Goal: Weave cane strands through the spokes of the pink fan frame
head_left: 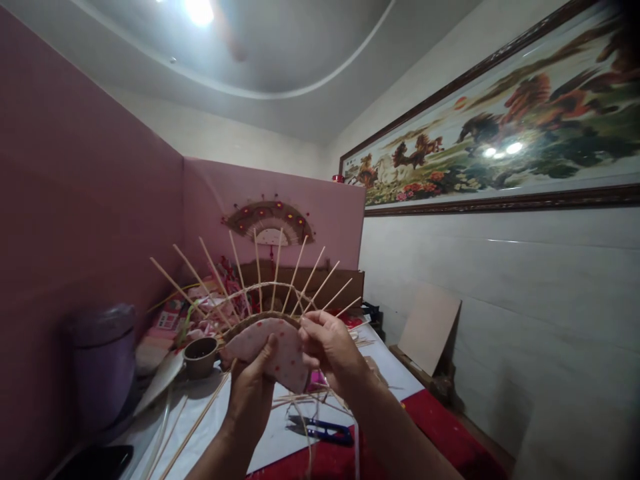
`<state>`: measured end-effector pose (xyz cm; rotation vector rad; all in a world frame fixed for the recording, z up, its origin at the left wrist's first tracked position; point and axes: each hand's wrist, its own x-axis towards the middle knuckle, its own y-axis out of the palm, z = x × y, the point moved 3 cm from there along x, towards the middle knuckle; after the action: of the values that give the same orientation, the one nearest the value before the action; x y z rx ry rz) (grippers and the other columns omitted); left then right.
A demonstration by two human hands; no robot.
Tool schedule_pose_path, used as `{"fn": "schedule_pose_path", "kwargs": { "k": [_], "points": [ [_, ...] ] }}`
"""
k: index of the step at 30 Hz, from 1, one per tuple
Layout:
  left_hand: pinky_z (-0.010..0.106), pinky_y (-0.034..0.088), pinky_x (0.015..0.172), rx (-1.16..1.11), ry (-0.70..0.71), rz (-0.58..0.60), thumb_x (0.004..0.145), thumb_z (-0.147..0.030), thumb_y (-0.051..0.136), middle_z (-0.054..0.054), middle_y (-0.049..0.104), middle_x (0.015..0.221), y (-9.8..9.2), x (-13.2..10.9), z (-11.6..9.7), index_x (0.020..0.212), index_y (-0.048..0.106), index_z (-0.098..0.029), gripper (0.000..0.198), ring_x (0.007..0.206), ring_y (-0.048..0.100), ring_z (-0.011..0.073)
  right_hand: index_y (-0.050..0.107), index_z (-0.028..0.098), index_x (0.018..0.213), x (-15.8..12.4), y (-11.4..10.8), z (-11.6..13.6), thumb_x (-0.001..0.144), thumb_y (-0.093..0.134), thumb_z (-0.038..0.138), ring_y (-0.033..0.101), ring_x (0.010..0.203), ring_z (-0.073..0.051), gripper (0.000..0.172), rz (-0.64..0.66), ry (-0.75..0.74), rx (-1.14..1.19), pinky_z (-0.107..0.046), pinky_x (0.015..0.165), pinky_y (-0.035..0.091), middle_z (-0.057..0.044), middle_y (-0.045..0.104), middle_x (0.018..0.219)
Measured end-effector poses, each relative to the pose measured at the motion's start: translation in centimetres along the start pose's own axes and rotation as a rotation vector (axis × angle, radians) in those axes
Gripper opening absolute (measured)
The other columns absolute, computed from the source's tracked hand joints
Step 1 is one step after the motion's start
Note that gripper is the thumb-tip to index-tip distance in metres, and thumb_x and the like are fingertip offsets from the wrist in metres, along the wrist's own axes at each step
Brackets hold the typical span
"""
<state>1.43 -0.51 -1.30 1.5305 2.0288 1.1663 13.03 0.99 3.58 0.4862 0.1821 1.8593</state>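
Observation:
In the head view, a half-made fan (285, 343) is held up over the table, with a pale, red-dotted half-round base and thin wooden sticks spreading upward. A twisted cord strand (260, 285) arcs across the sticks above a brown woven band (265, 316). My left hand (254, 380) grips the base from below, thumb pressed on its front. At the band's right end, the fingers of my right hand (330, 347) are pinched together; the strand runs down toward them. Exactly what lies between those fingertips is partly hidden.
Blue-handled thread snips (320, 428) lie on the white table (273, 443), near loose strands. A brown cup (200, 357) and a purple bin (103, 367) stand at left. A finished fan (270, 223) hangs on the pink partition. A red cloth (440, 433) covers the right front.

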Motion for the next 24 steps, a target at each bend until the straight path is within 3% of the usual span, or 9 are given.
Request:
{"fn": "schedule_pose_path", "kwargs": {
  "k": [2, 5, 8, 18, 24],
  "points": [
    [0.026, 0.055, 0.063, -0.009, 0.007, -0.036, 0.062, -0.019, 0.081, 0.006, 0.073, 0.080, -0.2, 0.4, -0.1, 0.084, 0.069, -0.013, 0.026, 0.072, 0.066, 0.0168, 0.051, 0.019, 0.076, 0.3, -0.4, -0.1, 0.069, 0.068, 0.040, 0.028, 0.037, -0.004, 0.028, -0.011, -0.044, -0.128, -0.016, 0.036, 0.023, 0.009, 0.047, 0.051],
    [0.025, 0.056, 0.065, -0.030, 0.013, -0.092, 0.063, -0.011, 0.078, 0.004, 0.073, 0.080, -0.8, 1.0, -0.4, 0.089, 0.068, -0.015, 0.028, 0.073, 0.067, 0.0156, 0.057, 0.016, 0.073, 0.5, -1.2, 0.4, 0.075, 0.063, 0.037, 0.043, 0.049, -0.007, 0.022, -0.048, -0.269, -0.417, -0.020, 0.046, 0.035, 0.004, 0.053, 0.058],
    [0.024, 0.056, 0.064, -0.053, 0.008, -0.122, 0.066, -0.006, 0.073, 0.003, 0.072, 0.079, -1.5, 1.3, -0.9, 0.090, 0.067, -0.015, 0.026, 0.072, 0.067, 0.0147, 0.061, 0.016, 0.073, 0.3, -1.8, 0.9, 0.081, 0.059, 0.033, 0.046, 0.056, -0.010, 0.020, -0.042, -0.388, -0.639, -0.022, 0.053, 0.037, 0.002, 0.054, 0.062],
    [0.025, 0.057, 0.055, 0.021, -0.081, -0.170, 0.063, -0.007, 0.075, 0.002, 0.072, 0.071, -3.9, 1.3, -1.7, 0.083, 0.066, -0.013, 0.023, 0.058, 0.066, 0.0147, 0.068, 0.019, 0.081, -1.0, -4.0, 2.8, 0.086, 0.055, 0.030, 0.044, 0.054, -0.010, 0.017, 0.030, -0.373, -0.970, -0.023, 0.052, 0.032, 0.003, 0.056, 0.059],
    [0.024, 0.056, 0.057, 0.022, -0.062, -0.148, 0.061, -0.009, 0.078, 0.001, 0.072, 0.076, -3.9, 1.1, -1.3, 0.088, 0.066, -0.015, 0.030, 0.064, 0.067, 0.0147, 0.068, 0.018, 0.083, -2.0, -5.0, 2.8, 0.082, 0.060, 0.033, 0.042, 0.053, -0.009, 0.018, 0.092, -0.226, -0.827, -0.021, 0.049, 0.032, 0.004, 0.052, 0.059]
  ]
}}
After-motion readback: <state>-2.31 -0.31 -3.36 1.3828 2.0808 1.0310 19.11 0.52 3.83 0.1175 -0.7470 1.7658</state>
